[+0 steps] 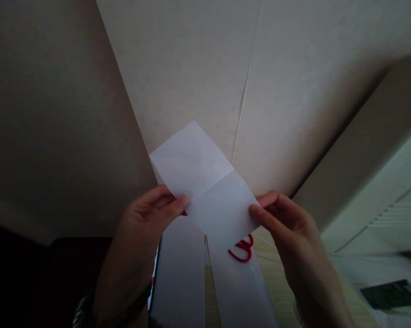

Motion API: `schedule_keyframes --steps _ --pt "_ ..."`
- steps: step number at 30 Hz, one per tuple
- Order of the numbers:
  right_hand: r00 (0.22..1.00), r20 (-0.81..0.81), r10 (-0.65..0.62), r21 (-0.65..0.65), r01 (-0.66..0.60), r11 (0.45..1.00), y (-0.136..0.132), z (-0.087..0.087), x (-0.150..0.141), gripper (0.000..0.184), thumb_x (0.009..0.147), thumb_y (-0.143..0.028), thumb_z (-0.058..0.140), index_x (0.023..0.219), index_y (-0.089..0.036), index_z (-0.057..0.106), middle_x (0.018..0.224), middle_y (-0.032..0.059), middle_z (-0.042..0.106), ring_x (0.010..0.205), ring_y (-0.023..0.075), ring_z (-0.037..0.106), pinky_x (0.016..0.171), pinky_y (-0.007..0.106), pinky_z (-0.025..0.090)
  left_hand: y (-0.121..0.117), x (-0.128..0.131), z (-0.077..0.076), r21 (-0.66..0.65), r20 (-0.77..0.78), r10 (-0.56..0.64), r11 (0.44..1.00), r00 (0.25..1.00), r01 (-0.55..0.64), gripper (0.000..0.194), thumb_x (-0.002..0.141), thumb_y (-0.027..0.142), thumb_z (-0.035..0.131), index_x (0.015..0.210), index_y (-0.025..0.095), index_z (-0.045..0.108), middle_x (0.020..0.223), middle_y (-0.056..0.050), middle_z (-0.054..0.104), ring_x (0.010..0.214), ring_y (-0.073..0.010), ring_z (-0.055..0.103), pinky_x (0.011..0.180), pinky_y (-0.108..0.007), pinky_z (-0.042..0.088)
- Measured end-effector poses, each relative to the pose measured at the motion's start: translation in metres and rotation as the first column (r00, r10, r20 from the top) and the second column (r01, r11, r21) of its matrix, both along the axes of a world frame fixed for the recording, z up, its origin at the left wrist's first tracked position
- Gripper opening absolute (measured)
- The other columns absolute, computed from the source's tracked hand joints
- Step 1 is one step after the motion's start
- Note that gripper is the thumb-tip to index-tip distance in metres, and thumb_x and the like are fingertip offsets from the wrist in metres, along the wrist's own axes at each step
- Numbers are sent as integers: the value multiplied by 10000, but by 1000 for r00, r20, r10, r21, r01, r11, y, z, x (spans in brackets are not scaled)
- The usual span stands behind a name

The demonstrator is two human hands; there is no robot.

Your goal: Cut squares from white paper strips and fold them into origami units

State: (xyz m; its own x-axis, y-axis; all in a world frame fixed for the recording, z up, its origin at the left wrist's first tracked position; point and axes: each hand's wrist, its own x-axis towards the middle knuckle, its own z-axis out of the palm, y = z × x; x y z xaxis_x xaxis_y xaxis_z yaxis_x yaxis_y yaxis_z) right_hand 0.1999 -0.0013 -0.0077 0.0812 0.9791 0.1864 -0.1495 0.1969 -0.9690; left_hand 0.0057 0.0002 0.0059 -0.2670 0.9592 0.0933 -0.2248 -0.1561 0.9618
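Note:
Between my two hands a white sheet of paper (205, 177) is held up, tilted, with a crease running across its middle. My left hand (151, 214) pinches its lower left edge near the crease, thumb on top. At the right corner, my right hand (284, 223) grips the sheet between thumb and fingers. Just below the sheet, red scissor handles (243, 250) show; the rest of the scissors is hidden. Under my hands lie a white paper strip (181, 273) on the left and another white sheet (241, 291) on the right.
The papers rest on a light wooden surface (277, 273). A pale wall (192, 68) with a vertical seam rises close behind. At the right stands a light-coloured panel (372, 136), and a dark flat item (392, 294) lies at the lower right.

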Motion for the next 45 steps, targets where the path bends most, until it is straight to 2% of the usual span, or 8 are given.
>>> schedule_keyframes --steps 5,11,19,26,31,35,40,45 --pt "940 232 250 -159 -217 963 5 -3 0 221 749 -368 731 658 -214 602 690 -14 619 643 141 549 574 252 398 6 3 -2 162 -8 257 954 966 -253 126 660 163 843 736 237 776 737 51 813 708 -100 727 655 -137 552" --pt "885 364 289 -194 -232 953 7 -6 -1 221 725 -410 690 653 -230 585 744 0 598 739 190 559 691 317 406 7 3 -5 168 -48 324 935 945 -312 188 654 154 855 760 238 724 727 68 777 689 -101 708 593 -144 526" --pt "929 281 240 -103 -219 970 8 -7 -1 193 801 -394 708 892 -224 708 888 25 732 856 202 674 753 306 494 11 0 -6 183 -97 248 956 964 -227 173 621 146 824 708 230 701 689 65 744 664 -105 699 574 -140 529" --pt "957 260 128 38 -142 989 8 -3 1 218 839 -331 692 667 -206 647 636 -24 652 625 138 606 582 232 453 8 3 -1 127 -228 104 989 968 -77 106 654 141 815 692 235 783 662 23 760 628 -154 728 535 -184 556" --pt "948 302 100 48 -120 992 9 -3 5 228 858 -332 651 670 -202 653 633 -13 660 619 146 615 579 244 464 5 3 1 98 -240 55 995 969 -32 127 684 148 826 735 263 809 726 21 789 676 -129 737 585 -149 552" --pt "917 388 98 54 -128 990 10 -2 5 255 861 -376 612 676 -205 651 645 3 692 626 158 644 570 253 475 2 4 1 65 -220 -62 995 974 79 175 691 156 832 817 278 836 772 1 807 657 -143 742 533 -155 548" --pt "787 610 93 14 -128 992 19 -14 20 280 921 -393 546 897 -201 748 842 62 794 777 221 728 700 334 562 -2 3 2 69 -182 -53 995 982 67 271 688 139 851 912 291 843 835 -10 827 709 -160 764 575 -168 578" --pt "454 880 138 -116 -76 990 27 -68 45 131 919 -161 613 960 -140 735 975 143 774 953 304 717 898 504 541 -2 -2 2 144 -155 52 989 986 -29 318 682 113 846 933 309 847 804 16 807 700 -136 741 604 -155 578"
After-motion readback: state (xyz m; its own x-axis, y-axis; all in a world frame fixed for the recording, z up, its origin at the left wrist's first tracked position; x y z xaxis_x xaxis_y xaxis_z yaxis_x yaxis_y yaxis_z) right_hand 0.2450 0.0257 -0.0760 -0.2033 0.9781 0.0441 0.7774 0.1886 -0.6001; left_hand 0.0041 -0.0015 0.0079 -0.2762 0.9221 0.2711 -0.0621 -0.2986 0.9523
